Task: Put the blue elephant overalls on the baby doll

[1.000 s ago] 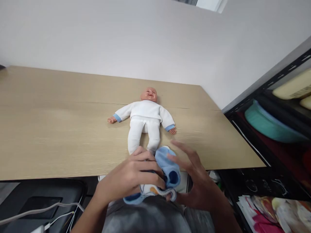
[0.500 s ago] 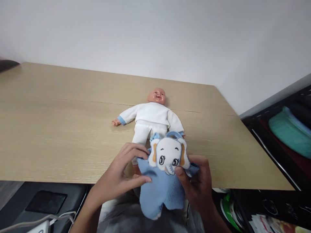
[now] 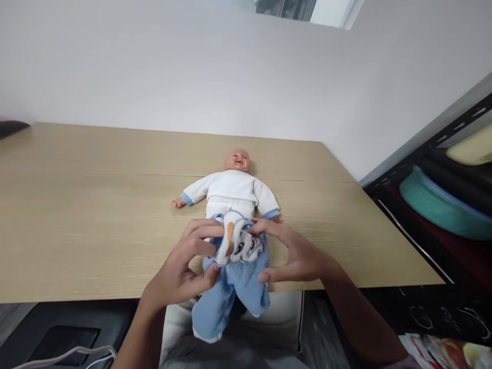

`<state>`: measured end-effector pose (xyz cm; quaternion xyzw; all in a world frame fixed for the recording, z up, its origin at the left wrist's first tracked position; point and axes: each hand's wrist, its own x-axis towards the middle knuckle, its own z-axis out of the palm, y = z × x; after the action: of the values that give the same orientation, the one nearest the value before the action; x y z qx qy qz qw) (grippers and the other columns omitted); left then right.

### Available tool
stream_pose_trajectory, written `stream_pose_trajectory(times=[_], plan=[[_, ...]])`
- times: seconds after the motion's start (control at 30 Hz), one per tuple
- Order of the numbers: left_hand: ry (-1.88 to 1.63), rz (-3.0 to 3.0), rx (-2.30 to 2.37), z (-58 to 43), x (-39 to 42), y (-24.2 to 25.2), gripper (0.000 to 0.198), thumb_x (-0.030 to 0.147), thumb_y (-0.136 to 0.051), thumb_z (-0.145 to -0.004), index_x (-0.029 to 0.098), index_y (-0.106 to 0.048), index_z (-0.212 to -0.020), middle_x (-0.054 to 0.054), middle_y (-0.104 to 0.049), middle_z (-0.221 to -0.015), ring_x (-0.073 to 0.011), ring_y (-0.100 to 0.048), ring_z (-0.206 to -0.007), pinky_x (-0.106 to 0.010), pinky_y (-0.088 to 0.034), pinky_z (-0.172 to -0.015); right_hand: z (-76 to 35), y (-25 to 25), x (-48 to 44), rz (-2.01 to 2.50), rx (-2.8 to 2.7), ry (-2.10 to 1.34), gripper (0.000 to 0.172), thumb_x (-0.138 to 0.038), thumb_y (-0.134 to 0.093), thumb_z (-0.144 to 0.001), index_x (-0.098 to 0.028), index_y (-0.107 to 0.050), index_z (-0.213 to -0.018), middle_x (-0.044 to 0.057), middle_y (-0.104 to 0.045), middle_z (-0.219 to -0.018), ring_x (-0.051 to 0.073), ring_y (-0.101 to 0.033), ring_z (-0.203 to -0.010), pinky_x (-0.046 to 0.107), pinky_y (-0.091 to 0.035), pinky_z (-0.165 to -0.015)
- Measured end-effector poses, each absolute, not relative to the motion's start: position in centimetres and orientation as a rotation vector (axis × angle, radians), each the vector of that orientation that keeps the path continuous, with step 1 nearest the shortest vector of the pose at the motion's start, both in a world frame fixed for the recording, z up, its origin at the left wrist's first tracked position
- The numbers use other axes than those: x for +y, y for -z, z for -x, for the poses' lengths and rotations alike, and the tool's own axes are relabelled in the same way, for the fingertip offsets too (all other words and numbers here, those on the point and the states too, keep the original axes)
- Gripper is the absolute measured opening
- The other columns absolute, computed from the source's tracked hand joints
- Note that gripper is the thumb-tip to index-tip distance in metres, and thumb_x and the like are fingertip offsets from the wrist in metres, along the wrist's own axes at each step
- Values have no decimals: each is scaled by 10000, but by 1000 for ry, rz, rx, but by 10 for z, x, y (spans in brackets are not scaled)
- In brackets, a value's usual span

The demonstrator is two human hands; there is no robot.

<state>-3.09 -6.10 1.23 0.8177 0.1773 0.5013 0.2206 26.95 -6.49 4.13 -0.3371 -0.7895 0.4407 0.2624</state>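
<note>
Left hand (image 3: pixel 180 266) is partly curled, thumb and fingertips at the left edge of the overalls (image 3: pixel 249 291); whether it pinches the cloth cannot be determined. Right hand (image 3: pixel 298 253) is spread wide, thumb well apart from forefinger, fingertips touching the upper right of the overalls without clamping. Table (image 3: pixel 96 225) spans the middle of the frame. Doll (image 3: pixel 231 184) lies face up at centre, head uppermost. Overalls are at lower centre, over the doll's legs, trouser ends reaching past the table's near edge. Compared with half a second ago, the elephant face (image 3: pixel 246 248) on the front has gone from flat to folded and skewed. Effect on handling: the upper cloth is bunched, apparently being worked by both hands.
</note>
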Motion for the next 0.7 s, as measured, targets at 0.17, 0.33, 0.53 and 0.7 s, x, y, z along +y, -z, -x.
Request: stream_pose_trajectory(times=[0.17, 0.33, 0.53, 0.7], plan=[[-1475, -2283, 542, 39, -54, -15, 164, 201, -720, -985, 239, -568, -934, -126, -720, -1323, -300, -632, -1292, -531, -500, -1136, -253, -47, -41, 587, -2153, -1152, 418, -456, -982, -839, -218, -681, -1004, 61, -627, -1191, 236, -635, -1146, 389, -506, -1088], [-1575, -2100, 382, 36, -49, -16, 242, 312, -709, -1028, 230, -591, -834, -126, -562, -1508, -335, -545, -1461, -627, -470, -1214, -239, -51, -44, 509, -2076, -1200, 391, -404, -967, -870, -227, -631, -963, 119, -544, -1493, 289, -524, -1458, 457, -384, -1247], [-1435, -1890, 259, 30, -38, -19, 236, 349, -713, -1023, 226, -575, -876, -141, -555, -1546, -379, -534, -1480, -629, -492, -1157, -230, -40, -39, 570, -2006, -1333, 430, -287, -904, -936, -245, -477, -904, -60, -488, -894, 123, -474, -798, 261, -422, -766], [-1257, -1778, 280, 32, -25, -9, 401, 523, -780, -948, 232, -509, -996, -131, -607, -1289, -295, -594, -1219, -411, -507, -985, -229, -56, -35, 558, -1975, -1128, 439, -195, -869, -946, -261, -435, -955, -54, -438, -941, 117, -428, -802, 240, -417, -739]])
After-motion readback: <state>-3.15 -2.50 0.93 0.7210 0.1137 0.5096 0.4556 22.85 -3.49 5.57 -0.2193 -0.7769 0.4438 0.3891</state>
